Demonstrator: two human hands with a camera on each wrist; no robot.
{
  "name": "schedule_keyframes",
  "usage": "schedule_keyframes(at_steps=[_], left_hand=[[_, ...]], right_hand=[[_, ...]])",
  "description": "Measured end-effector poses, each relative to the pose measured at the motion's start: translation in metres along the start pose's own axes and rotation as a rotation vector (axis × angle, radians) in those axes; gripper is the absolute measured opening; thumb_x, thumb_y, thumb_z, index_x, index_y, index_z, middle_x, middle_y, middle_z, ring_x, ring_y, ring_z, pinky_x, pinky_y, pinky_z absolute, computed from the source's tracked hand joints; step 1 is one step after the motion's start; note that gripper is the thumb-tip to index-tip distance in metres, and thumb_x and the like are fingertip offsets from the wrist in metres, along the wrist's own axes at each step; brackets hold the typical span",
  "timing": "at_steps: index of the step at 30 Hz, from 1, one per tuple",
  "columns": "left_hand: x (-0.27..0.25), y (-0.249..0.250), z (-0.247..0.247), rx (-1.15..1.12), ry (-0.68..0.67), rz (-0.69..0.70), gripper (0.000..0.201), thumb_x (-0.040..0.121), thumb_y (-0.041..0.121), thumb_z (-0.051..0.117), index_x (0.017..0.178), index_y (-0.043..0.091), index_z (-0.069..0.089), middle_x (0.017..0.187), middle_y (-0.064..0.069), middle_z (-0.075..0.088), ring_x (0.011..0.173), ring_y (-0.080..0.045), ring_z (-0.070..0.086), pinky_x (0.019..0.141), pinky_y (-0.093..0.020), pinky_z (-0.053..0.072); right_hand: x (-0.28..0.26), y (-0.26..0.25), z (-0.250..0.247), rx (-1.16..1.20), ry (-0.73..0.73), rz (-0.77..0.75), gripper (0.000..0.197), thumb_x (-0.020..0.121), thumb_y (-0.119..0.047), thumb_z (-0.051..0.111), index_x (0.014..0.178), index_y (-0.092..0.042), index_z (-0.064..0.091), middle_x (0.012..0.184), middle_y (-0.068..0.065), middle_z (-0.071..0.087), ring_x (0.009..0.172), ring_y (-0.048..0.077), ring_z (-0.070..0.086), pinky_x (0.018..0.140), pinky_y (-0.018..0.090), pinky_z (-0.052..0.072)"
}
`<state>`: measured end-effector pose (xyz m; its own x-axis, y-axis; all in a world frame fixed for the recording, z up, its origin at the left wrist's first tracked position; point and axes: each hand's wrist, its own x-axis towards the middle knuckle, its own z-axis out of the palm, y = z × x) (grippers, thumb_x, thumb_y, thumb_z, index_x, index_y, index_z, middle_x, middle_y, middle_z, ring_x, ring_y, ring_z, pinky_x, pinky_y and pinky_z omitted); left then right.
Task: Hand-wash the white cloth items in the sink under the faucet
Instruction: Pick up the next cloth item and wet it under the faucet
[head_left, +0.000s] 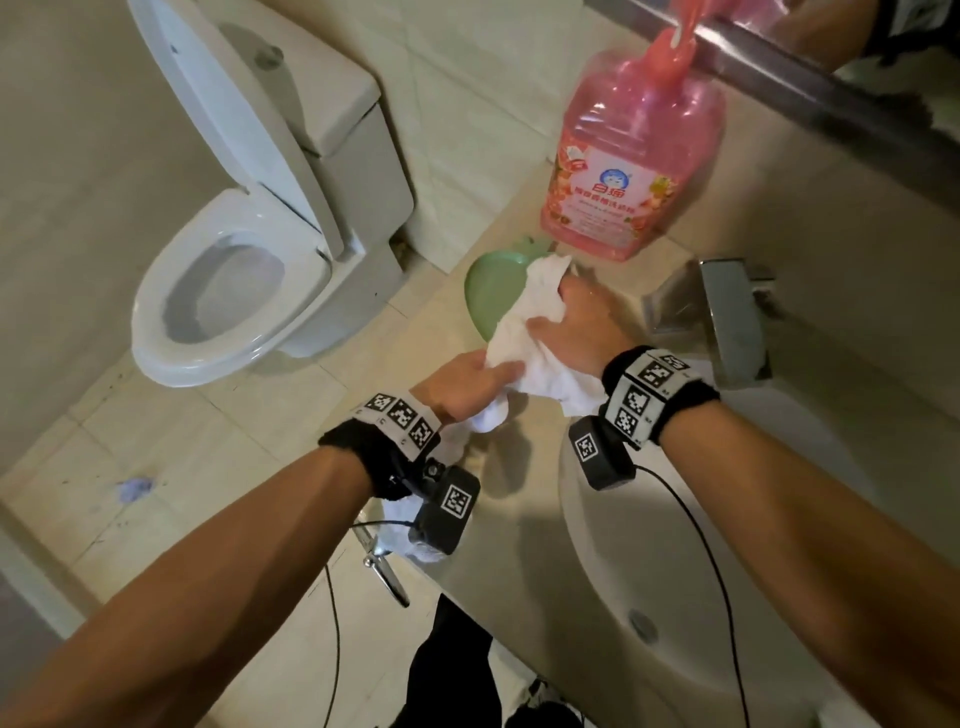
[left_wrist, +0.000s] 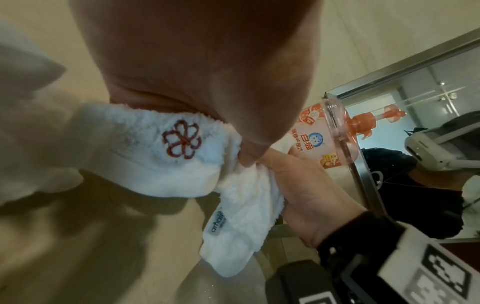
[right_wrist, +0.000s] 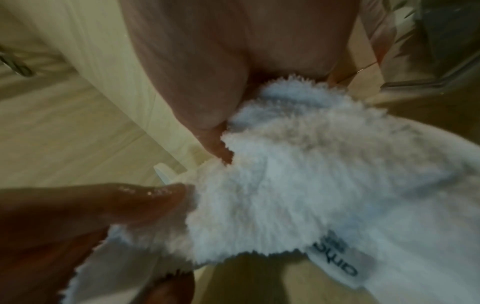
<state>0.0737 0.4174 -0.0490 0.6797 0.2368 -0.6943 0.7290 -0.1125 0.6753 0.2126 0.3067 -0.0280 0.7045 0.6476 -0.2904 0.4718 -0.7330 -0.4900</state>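
A white fluffy cloth (head_left: 524, 327) is held up between both hands over the counter, left of the sink basin (head_left: 613, 561). My right hand (head_left: 558, 312) grips its upper part, thumb on the near face and fingers curled behind. My left hand (head_left: 493, 374) pinches the lower end, which bunches below the palm. In the left wrist view the cloth (left_wrist: 145, 164) shows a red embroidered flower and a grey label. In the right wrist view the cloth (right_wrist: 311, 185) fills the frame below my right hand (right_wrist: 221, 127). The faucet (head_left: 727, 322) stands to the right, no water visible.
A pink detergent pump bottle (head_left: 634, 156) stands behind the hands, against the mirror frame. A green dish (head_left: 488, 291) lies under the cloth's top end. More white cloth (head_left: 395, 519) hangs at the counter's edge beneath my left wrist. A toilet (head_left: 234, 291) with raised lid stands left.
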Motion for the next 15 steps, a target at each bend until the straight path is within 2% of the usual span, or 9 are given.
schedule_keyframes(at_steps=[2,3,5,6,8,10,12,15], left_hand=[[0.006,-0.002,-0.001,-0.024,-0.003,-0.012,0.046,0.094,0.048,0.055,0.112,0.006,0.064,0.113,-0.022,0.067,0.108,-0.038,0.063,0.093,-0.039,0.046],[0.009,-0.002,-0.002,-0.038,-0.006,-0.011,0.044,0.094,0.047,0.055,0.107,0.006,0.064,0.105,-0.020,0.069,0.103,-0.038,0.064,0.091,-0.038,0.046],[0.013,-0.002,-0.003,-0.066,-0.026,-0.005,0.045,0.095,0.046,0.054,0.105,0.004,0.066,0.083,-0.010,0.068,0.090,-0.033,0.064,0.091,-0.039,0.047],[0.014,-0.002,-0.004,-0.069,-0.032,-0.007,0.046,0.094,0.047,0.055,0.107,0.004,0.066,0.080,-0.005,0.066,0.088,-0.029,0.063,0.093,-0.039,0.047],[0.017,-0.004,-0.006,-0.082,-0.034,-0.015,0.041,0.093,0.049,0.057,0.105,0.012,0.068,0.086,0.000,0.068,0.089,-0.022,0.064,0.093,-0.037,0.048],[0.019,-0.004,-0.008,-0.105,-0.042,-0.022,0.033,0.092,0.051,0.058,0.095,0.020,0.068,0.085,0.003,0.068,0.087,-0.020,0.065,0.091,-0.035,0.048],[0.020,-0.004,-0.010,-0.084,-0.052,-0.029,0.033,0.092,0.052,0.058,0.092,0.020,0.067,0.085,0.000,0.069,0.085,-0.021,0.064,0.091,-0.036,0.049],[0.012,0.003,-0.012,-0.133,-0.159,0.000,0.038,0.091,0.053,0.059,0.094,0.017,0.070,0.088,-0.003,0.074,0.079,-0.015,0.068,0.086,-0.035,0.050]], right_hand=[[0.012,0.000,0.003,-0.088,-0.017,0.007,0.054,0.077,-0.049,0.059,0.128,-0.033,0.050,0.125,0.003,0.059,0.109,0.029,0.060,0.093,0.041,0.050],[0.016,0.000,0.003,-0.120,-0.043,0.021,0.054,0.078,-0.047,0.060,0.128,-0.029,0.054,0.122,0.004,0.061,0.106,0.030,0.060,0.090,0.038,0.049],[0.021,0.000,0.004,-0.156,-0.087,0.044,0.050,0.079,-0.044,0.062,0.125,-0.026,0.058,0.116,0.006,0.064,0.103,0.031,0.061,0.086,0.035,0.046],[0.021,0.000,0.003,-0.165,-0.087,0.048,0.048,0.080,-0.043,0.062,0.124,-0.025,0.059,0.115,0.007,0.065,0.103,0.031,0.060,0.087,0.036,0.046],[0.022,0.000,0.004,-0.131,-0.044,0.034,0.047,0.082,-0.038,0.064,0.125,-0.021,0.060,0.120,0.008,0.062,0.110,0.032,0.058,0.094,0.037,0.044],[0.023,-0.002,0.006,-0.106,-0.045,0.023,0.047,0.087,-0.031,0.065,0.130,-0.015,0.058,0.128,0.011,0.059,0.119,0.032,0.053,0.098,0.033,0.039],[0.024,-0.005,0.007,-0.095,-0.070,0.039,0.049,0.089,-0.030,0.065,0.134,-0.013,0.055,0.133,0.013,0.057,0.123,0.032,0.051,0.099,0.032,0.038],[0.017,-0.011,0.003,0.002,0.042,0.040,0.052,0.087,-0.028,0.064,0.135,-0.011,0.055,0.133,0.013,0.056,0.124,0.031,0.049,0.102,0.032,0.037]])
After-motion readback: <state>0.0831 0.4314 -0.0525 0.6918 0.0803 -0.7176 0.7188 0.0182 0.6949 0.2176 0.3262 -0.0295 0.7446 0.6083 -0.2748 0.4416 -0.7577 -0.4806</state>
